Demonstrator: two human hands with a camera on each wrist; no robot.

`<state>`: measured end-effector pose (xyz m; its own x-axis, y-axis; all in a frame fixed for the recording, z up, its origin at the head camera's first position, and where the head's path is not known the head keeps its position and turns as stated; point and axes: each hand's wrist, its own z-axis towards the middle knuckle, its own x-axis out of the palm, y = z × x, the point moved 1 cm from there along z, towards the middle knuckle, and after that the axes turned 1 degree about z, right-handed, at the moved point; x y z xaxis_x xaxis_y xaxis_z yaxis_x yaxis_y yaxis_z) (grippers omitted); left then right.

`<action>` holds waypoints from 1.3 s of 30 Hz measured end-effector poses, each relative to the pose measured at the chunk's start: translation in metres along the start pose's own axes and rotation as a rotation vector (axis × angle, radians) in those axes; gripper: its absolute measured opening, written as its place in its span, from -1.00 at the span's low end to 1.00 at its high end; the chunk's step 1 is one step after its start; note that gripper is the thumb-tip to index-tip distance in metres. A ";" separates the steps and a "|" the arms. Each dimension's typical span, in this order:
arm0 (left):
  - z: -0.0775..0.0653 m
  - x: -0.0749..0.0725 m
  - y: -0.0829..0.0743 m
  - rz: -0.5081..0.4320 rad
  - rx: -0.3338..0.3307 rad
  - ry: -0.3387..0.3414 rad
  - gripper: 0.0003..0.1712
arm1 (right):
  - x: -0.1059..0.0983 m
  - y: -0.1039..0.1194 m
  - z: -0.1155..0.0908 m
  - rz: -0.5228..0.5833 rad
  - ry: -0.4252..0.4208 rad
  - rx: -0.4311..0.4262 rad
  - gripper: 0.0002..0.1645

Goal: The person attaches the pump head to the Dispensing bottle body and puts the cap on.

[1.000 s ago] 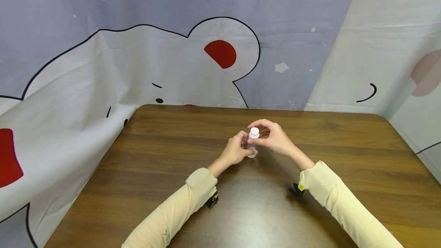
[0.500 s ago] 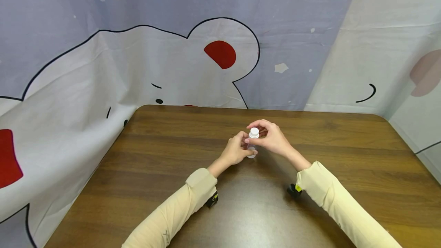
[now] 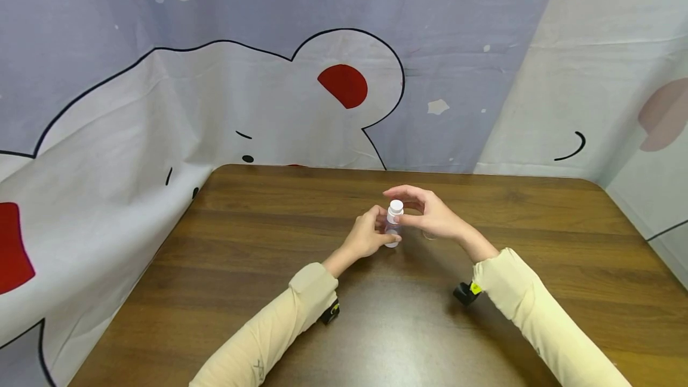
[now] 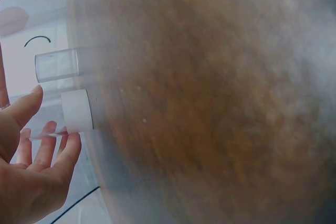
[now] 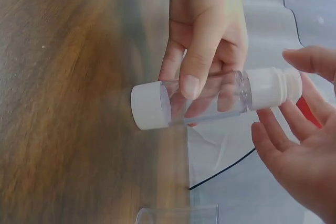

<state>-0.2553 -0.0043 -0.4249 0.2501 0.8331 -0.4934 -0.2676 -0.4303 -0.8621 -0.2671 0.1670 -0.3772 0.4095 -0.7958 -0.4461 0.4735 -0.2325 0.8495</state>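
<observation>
A small clear bottle (image 5: pixel 210 95) with a white base (image 5: pixel 149 106) and a white neck piece (image 5: pixel 268 87) stands upright, its base close over the wooden table. My left hand (image 3: pixel 367 235) grips the clear body, thumb on the near side and fingers behind. Around the white top hovers my right hand (image 3: pixel 432 217), its fingers spread and loosely bent; in the right wrist view, the thumb (image 5: pixel 310 59) lies just off the narrow white tip. Beyond the bottle in the left wrist view, a clear cylindrical cap (image 4: pixel 56 65) stands on the table.
The brown wooden table (image 3: pixel 258 291) runs back to a printed curtain (image 3: pixel 215 100) along its far and left edges. Black wrist cameras (image 3: pixel 466 293) hang below both sleeves. The clear cap, mostly hidden under the right hand in the head view, stands close to the bottle.
My right hand has shifted slightly right and its fingers have spread wider around the bottle's top. The left hand keeps its grip, and the bottle has hardly moved.
</observation>
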 end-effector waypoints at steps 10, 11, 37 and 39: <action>-0.001 0.000 -0.001 0.021 0.008 0.001 -0.49 | -0.002 -0.002 -0.003 0.051 0.109 0.024 -0.42; -0.001 0.000 -0.001 0.020 0.008 0.002 -0.49 | -0.002 -0.002 -0.004 0.055 0.110 0.027 -0.42; -0.002 0.001 0.000 0.006 0.008 0.004 -0.50 | -0.001 -0.002 -0.006 0.055 0.071 0.058 -0.52; -0.002 0.001 0.000 0.003 0.004 0.005 -0.50 | 0.000 -0.003 -0.006 0.039 0.059 0.053 -0.52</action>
<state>-0.2534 -0.0042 -0.4260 0.2540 0.8303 -0.4962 -0.2720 -0.4310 -0.8604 -0.2636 0.1713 -0.3813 0.4728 -0.7710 -0.4266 0.4145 -0.2326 0.8798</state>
